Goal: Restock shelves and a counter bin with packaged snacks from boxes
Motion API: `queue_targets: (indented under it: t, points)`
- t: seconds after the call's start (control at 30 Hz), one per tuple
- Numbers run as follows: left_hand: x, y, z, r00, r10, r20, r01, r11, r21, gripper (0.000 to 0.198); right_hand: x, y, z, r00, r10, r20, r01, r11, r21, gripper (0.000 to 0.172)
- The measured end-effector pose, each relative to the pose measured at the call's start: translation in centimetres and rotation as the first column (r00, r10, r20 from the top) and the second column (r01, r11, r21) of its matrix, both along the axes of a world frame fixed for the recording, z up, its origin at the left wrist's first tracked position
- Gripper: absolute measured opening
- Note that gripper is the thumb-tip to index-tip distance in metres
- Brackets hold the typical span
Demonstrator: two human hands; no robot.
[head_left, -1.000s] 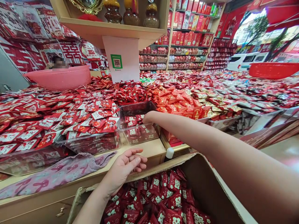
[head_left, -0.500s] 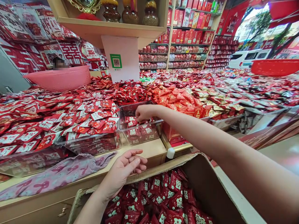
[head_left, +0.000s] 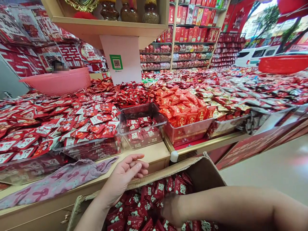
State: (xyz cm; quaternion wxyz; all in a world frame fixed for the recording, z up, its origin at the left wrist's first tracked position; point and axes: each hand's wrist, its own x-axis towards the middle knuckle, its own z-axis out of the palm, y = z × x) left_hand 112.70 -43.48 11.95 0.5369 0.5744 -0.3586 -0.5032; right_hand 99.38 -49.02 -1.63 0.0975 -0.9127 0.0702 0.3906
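Note:
Dark red candy packets (head_left: 134, 221) with white characters fill an open cardboard box (head_left: 204, 171) in front of me. My right hand (head_left: 172, 208) is down among them, smeared by motion, its fingers hidden. My left hand (head_left: 131, 170) hovers over the box's far edge with loosely curved fingers, the thumb apart, holding nothing. Beyond the box, a clear plastic bin (head_left: 144, 141) on the counter has a low layer of similar red packets (head_left: 144, 121) at its bottom.
Bins heaped with red-and-white packets (head_left: 103, 125) stand to the left, orange-red packets (head_left: 185, 109) to the right. A patterned cloth (head_left: 60, 183) lies along the counter edge. Farther back are a pink basket (head_left: 57, 81), a red basket (head_left: 284, 64) and a QR-code sign (head_left: 120, 61).
My right hand has left the clear bin and come down into the cardboard box. The left hand stays nearly in place, and the view has shifted slightly.

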Motion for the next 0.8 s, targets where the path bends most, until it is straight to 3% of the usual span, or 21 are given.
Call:
queue_targets:
  t: [0.07,0.17,0.3,0.37,0.47,0.53,0.63,0.73,0.8]
  points:
    - [0.0,0.0,0.0,1.000,0.004,0.004,-0.004,1.000,0.006,0.027,-0.2,-0.5,-0.6,1.000,0.003,0.015,-0.004,0.999,0.044,0.016]
    - [0.1,0.0,0.0,1.000,0.000,-0.004,0.000,1.000,0.014,0.026,-0.5,-1.1,-0.7,0.993,-0.009,0.114,-0.002,0.996,0.095,0.036]
    - [0.0,0.0,0.0,1.000,0.016,-0.025,-0.015,1.000,0.006,0.027,-0.6,-1.2,-0.2,0.992,0.037,0.123,-0.051,0.992,0.111,0.053]
    - [-0.1,0.0,0.2,0.999,0.036,-0.026,-0.036,0.999,0.001,0.028,-0.7,-1.3,1.1,0.991,0.065,0.114,-0.074,0.995,0.073,0.044]
    - [-0.2,-0.1,0.3,0.999,0.045,-0.018,-0.045,0.999,-0.004,0.028,-1.0,-2.0,3.6,0.980,0.090,0.178,-0.100,0.994,0.053,0.010]
    - [-0.2,0.0,0.3,1.000,0.029,-0.004,-0.029,1.000,-0.002,0.028,-1.2,-2.4,4.7,0.971,0.108,0.213,-0.121,0.991,0.049,0.013]
    - [0.0,0.0,0.2,1.000,-0.005,0.024,0.005,1.000,0.006,0.028,-1.0,-2.3,4.0,0.987,0.079,0.138,-0.080,0.997,-0.001,0.021]
    - [0.0,0.0,0.1,0.999,0.003,0.032,-0.003,1.000,0.000,0.028,-0.6,-1.2,2.2,1.000,0.025,0.004,-0.025,1.000,-0.005,0.012]
    - [-0.1,0.1,0.1,0.999,0.015,0.033,-0.014,1.000,-0.006,0.028,-0.4,-0.4,2.6,1.000,0.030,0.000,-0.030,0.999,0.011,0.009]
